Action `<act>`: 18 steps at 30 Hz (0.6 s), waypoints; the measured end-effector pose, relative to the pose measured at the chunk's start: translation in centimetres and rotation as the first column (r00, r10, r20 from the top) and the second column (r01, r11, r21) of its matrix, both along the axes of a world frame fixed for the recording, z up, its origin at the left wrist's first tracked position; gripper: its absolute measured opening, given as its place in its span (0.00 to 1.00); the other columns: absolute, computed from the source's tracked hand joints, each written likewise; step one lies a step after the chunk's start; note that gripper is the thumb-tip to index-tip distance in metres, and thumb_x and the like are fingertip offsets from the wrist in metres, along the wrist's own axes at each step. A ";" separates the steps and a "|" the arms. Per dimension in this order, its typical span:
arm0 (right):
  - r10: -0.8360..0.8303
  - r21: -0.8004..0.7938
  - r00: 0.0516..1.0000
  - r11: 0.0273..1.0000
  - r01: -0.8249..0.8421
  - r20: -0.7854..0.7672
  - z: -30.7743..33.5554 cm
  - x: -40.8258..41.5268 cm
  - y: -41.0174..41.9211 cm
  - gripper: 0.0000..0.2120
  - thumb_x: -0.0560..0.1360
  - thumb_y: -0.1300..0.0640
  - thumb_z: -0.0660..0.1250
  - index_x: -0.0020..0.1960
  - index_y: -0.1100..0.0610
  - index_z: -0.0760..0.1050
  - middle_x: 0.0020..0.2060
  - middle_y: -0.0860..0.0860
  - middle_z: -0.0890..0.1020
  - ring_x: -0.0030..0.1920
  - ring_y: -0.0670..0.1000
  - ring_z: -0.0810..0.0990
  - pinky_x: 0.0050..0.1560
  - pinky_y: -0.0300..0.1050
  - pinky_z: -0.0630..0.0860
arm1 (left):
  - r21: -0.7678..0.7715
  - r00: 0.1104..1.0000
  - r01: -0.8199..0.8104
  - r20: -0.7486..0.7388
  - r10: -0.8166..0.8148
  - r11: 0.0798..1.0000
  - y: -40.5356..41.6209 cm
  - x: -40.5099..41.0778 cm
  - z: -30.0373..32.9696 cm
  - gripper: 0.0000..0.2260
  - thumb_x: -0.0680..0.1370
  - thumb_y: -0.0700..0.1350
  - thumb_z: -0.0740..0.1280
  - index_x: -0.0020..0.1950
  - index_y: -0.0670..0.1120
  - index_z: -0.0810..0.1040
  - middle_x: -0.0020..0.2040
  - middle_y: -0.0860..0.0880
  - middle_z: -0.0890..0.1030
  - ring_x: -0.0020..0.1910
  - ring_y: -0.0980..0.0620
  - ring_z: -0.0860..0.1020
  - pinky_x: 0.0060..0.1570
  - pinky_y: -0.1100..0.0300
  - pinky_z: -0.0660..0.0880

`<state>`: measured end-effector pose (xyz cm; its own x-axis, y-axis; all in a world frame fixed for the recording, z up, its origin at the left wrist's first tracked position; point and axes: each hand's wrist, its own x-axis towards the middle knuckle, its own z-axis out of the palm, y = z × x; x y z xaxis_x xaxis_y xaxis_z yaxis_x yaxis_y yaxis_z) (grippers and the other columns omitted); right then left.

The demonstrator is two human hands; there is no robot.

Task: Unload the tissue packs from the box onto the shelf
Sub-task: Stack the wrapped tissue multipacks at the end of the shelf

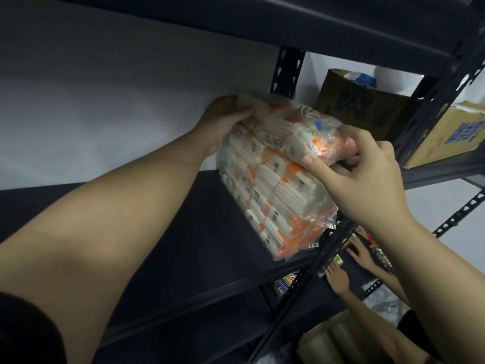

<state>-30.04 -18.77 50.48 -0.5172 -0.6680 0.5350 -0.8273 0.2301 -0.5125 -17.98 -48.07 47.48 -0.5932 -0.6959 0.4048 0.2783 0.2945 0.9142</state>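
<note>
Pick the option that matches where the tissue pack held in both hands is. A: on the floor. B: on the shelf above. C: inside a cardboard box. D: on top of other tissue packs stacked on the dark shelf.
D: the left hand and right hand hold the top tissue pack on the stacked tissue packs on the dark shelf.

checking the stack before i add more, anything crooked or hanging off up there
Yes. The top tissue pack, held at its ends by the left hand and right hand, sits tilted and skewed across the stack. The stack's lower corner and loose plastic wrap stick out past the shelf edge.
</note>
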 end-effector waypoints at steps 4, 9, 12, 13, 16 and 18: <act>-0.011 0.006 1.000 1.000 0.011 -0.010 -0.1 0.0 0.1 0.41 0.69 0.29 0.72 0.76 0.44 0.67 0.62 0.52 0.70 0.56 0.49 0.74 0.57 0.44 0.71 | -0.014 0.999 -0.024 0.026 0.024 1.000 -0.2 -0.1 -0.1 0.16 0.80 0.46 0.73 0.66 0.42 0.82 0.59 0.47 0.86 0.59 0.49 0.84 0.58 0.58 0.79; -0.013 0.032 0.999 0.999 0.015 -0.044 -0.3 0.1 0.2 0.40 0.71 0.29 0.71 0.77 0.43 0.65 0.65 0.54 0.72 0.55 0.48 0.71 0.57 0.43 0.69 | -0.029 0.995 -0.045 0.084 0.047 0.999 0.0 0.1 -1.2 0.23 0.79 0.54 0.73 0.72 0.49 0.78 0.65 0.52 0.83 0.65 0.54 0.81 0.67 0.55 0.76; -0.013 0.044 0.999 0.999 0.015 -0.049 -0.4 0.1 0.3 0.40 0.72 0.30 0.71 0.78 0.43 0.64 0.66 0.54 0.74 0.58 0.50 0.73 0.57 0.44 0.68 | -0.040 0.989 -0.076 0.124 0.081 0.996 0.5 0.0 -1.9 0.24 0.78 0.59 0.72 0.72 0.54 0.77 0.66 0.56 0.82 0.65 0.58 0.80 0.68 0.55 0.75; -0.013 0.045 0.999 0.999 0.015 -0.049 -0.5 0.2 0.4 0.40 0.72 0.30 0.70 0.78 0.44 0.64 0.68 0.54 0.74 0.61 0.52 0.74 0.57 0.45 0.69 | -0.033 0.988 -0.092 0.122 0.095 0.995 0.7 0.0 -2.1 0.23 0.78 0.59 0.72 0.71 0.54 0.78 0.65 0.56 0.83 0.64 0.58 0.80 0.67 0.55 0.76; -0.012 0.038 0.998 0.999 0.014 -0.054 -0.6 0.2 0.6 0.39 0.74 0.31 0.69 0.78 0.46 0.64 0.69 0.54 0.75 0.67 0.56 0.74 0.60 0.48 0.70 | -0.045 0.983 -0.152 0.098 0.156 0.987 1.2 -0.3 -2.3 0.24 0.75 0.59 0.74 0.68 0.51 0.81 0.61 0.54 0.85 0.60 0.57 0.83 0.66 0.52 0.78; -0.009 0.032 0.998 0.999 0.011 -0.057 -0.6 0.3 0.6 0.38 0.74 0.31 0.69 0.78 0.46 0.65 0.70 0.53 0.75 0.68 0.56 0.74 0.62 0.49 0.70 | -0.041 0.979 -0.179 0.094 0.182 0.983 1.6 -0.3 -2.3 0.28 0.73 0.61 0.75 0.69 0.50 0.80 0.62 0.54 0.84 0.61 0.57 0.82 0.66 0.53 0.78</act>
